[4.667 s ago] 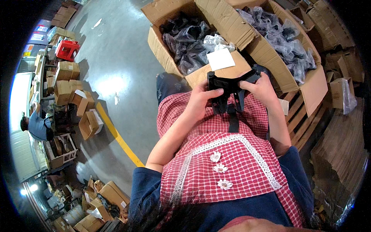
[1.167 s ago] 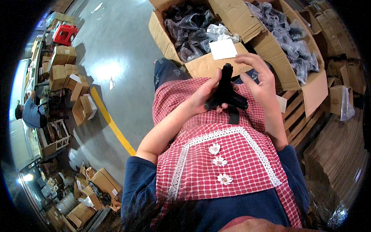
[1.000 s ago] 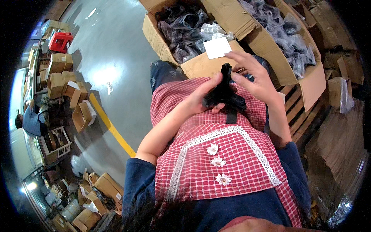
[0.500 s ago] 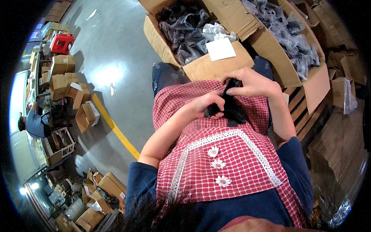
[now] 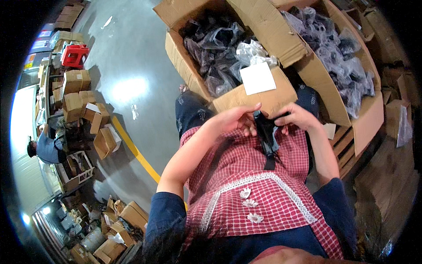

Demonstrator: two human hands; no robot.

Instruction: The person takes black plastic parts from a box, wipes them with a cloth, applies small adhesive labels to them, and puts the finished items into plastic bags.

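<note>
A black item point(image 5: 266, 136) with a glossy, stiff-looking body and a short webbing strap at its lower end lies over my lap. Its exact kind cannot be made out. My left hand point(image 5: 237, 119) is beside its upper left edge, fingers loosely bent and apart, with the thumb stretched out near the top. On the other side, my right hand point(image 5: 298, 118) is closed, thumb and fingers pinching a black part of the item's upper right. Beneath both hands is the red checked apron point(image 5: 220, 154) that I wear.
Before my knees stands an open carton point(image 5: 187, 66) of dark bagged goods, a white paper point(image 5: 258, 78) on its flap. Another carton point(image 5: 368, 119) of bagged goods rests on a wooden pallet point(image 5: 342, 147). A person point(image 5: 48, 147) works far left, near stacked boxes and a red stool point(image 5: 74, 56).
My left hand has let go of its grip and moved up and forward along the item. The right hand has shifted right and down. The item's glossy body now shows between them.
</note>
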